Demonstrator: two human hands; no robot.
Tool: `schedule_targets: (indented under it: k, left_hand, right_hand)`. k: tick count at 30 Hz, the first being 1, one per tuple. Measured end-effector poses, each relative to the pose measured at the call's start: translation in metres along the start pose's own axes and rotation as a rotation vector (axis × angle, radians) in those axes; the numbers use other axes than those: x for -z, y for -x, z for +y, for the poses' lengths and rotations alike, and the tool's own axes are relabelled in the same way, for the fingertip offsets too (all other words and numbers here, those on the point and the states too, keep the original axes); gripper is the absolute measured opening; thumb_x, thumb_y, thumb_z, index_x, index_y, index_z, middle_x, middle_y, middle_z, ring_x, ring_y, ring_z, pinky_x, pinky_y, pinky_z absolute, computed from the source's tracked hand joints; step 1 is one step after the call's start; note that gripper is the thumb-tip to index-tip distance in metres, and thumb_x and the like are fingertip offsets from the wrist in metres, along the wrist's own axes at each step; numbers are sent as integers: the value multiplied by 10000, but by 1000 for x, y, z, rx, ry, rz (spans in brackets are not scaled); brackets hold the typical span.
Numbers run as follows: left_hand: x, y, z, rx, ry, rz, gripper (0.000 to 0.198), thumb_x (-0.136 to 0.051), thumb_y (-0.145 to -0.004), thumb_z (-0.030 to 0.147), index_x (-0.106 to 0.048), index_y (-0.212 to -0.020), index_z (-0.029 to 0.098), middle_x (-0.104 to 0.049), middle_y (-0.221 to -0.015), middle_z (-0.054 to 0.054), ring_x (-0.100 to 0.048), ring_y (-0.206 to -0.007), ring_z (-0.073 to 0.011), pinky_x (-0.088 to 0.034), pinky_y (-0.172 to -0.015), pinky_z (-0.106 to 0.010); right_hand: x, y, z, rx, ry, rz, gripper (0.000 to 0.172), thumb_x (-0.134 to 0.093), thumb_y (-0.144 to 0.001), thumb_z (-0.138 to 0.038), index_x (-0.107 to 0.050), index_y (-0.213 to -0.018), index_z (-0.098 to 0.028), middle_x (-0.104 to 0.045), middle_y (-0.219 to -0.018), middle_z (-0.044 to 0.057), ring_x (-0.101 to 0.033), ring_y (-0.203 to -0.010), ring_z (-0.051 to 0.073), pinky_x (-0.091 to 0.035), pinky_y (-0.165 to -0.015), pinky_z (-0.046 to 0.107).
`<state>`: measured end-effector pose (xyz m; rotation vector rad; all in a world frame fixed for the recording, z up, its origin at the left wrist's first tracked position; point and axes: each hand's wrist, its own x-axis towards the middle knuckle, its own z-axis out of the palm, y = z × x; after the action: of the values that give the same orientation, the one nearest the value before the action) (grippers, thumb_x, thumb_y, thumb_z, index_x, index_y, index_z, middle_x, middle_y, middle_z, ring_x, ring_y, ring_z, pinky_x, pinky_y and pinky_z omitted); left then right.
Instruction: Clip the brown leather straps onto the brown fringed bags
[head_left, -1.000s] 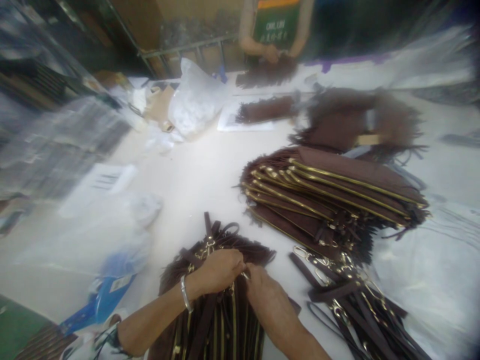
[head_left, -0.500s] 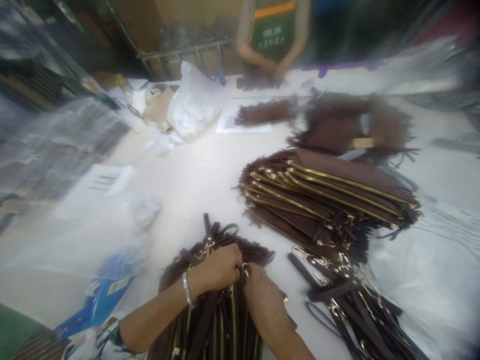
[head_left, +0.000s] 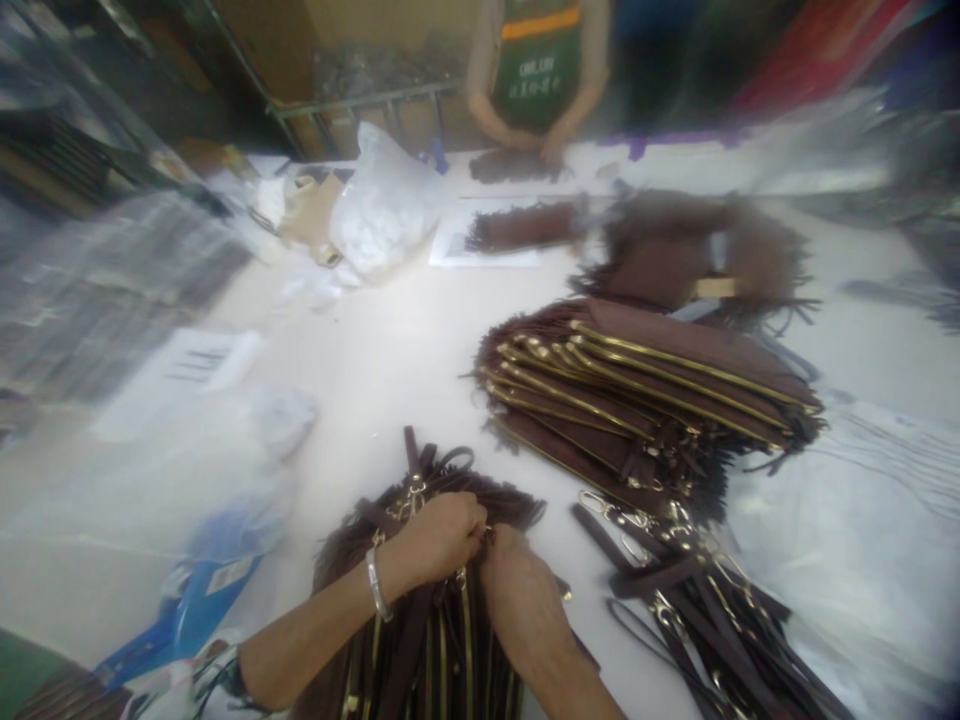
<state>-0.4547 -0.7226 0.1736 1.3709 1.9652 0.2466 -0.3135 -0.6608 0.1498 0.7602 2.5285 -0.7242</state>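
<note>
The left hand (head_left: 448, 530) and right hand (head_left: 523, 592) pinched a metal clasp (head_left: 489, 536) over zippered pouches (head_left: 492, 655), some apparently strapped; loose straps (head_left: 664, 577) lay unattached.

White worktable (head_left: 360, 380) fills most of view; purple strip (head_left: 637, 148) along far edge. Green floor (head_left: 26, 665), bottom left corner. Behind table: metal rack (head_left: 367, 100), brown panel (head_left: 270, 45) upper left. Red patch (head_left: 817, 55) upper right, too blurred to name. Light pale, brightest mid-table; back dim.
</note>
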Motion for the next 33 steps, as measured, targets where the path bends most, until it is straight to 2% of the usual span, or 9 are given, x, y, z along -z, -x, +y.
schedule_targets:
  k: [7, 14, 18, 22, 25, 28, 31, 33]
  left_hand:
    - [3, 2, 7, 33, -61, -16, 184, -448, -789, 83, -597, -712, 160, -631, -804, -64, -590, -752, -180, -466, -720, -291]
    - [-1, 2, 4, 21, -111, -25, 214, -437, -789, 65, -624, -744, 158, -641, -822, -79, -599, -774, -199, -470, -740, -306]
    - [0, 1, 6, 25, -112, -50, 198, -451, -785, 64, -614, -722, 157, -641, -812, -74, -601, -760, -195, -457, -708, -296]
    - [2, 2, 4, 30, -26, -63, 143, -494, -783, 108, -618, -747, 172, -641, -823, -48, -598, -763, -184, -452, -711, -290]
    - [3, 5, 2, 7, 47, -29, 207, -468, -803, 101, -647, -859, 190, -644, -911, -38, -593, -811, -169, -455, -765, -289]
    - [7, 11, 3, -87, 58, 1, 304, -424, -826, 69, -679, -925, 204, -650, -971, -42, -567, -918, -178, -421, -885, -317]
    - [17, 18, 11, -183, 45, -22, 285, -475, -831, 91, -696, -942, 233, -665, -965, -22, -521, -1009, -200, -366, -952, -346]
    - [23, 21, 16, -218, 48, -57, 238, -512, -860, 151, -693, -974, 255, -668, -967, -5, -517, -1010, -194, -347, -963, -346]
  right_hand:
    - [20, 2, -16, -7, 55, 27, 362, -282, -842, 49, -558, -998, -126, -649, -900, 133, -691, -769, 237, -545, -652, 337]
    - [16, 6, -21, 21, 116, 71, 366, -286, -833, 63, -571, -982, -112, -656, -875, 150, -694, -740, 245, -550, -613, 345]
    - [10, 8, -13, 11, 30, 18, 355, -313, -841, 52, -586, -1004, -107, -671, -902, 159, -700, -760, 238, -549, -646, 330]
    - [7, 20, 0, -24, -164, -52, 293, -379, -893, -66, -580, -1095, -136, -690, -959, 141, -707, -799, 248, -553, -666, 323]
    - [-2, 39, 6, 25, -412, -2, 382, -434, -893, -122, -481, -1269, -162, -675, -1111, 132, -683, -973, 220, -537, -806, 287]
    - [-21, 58, 1, 29, -559, 2, 452, -397, -880, -84, -441, -1320, -175, -704, -1073, 102, -694, -948, 191, -536, -799, 251]
    - [-46, 68, -13, 12, -523, 8, 499, -398, -830, -27, -492, -1296, -182, -704, -1093, 104, -700, -935, 200, -552, -769, 243]
    - [-56, 69, -19, 61, -459, 56, 548, -437, -800, -18, -485, -1324, -170, -679, -1154, 127, -695, -955, 220, -559, -786, 255]
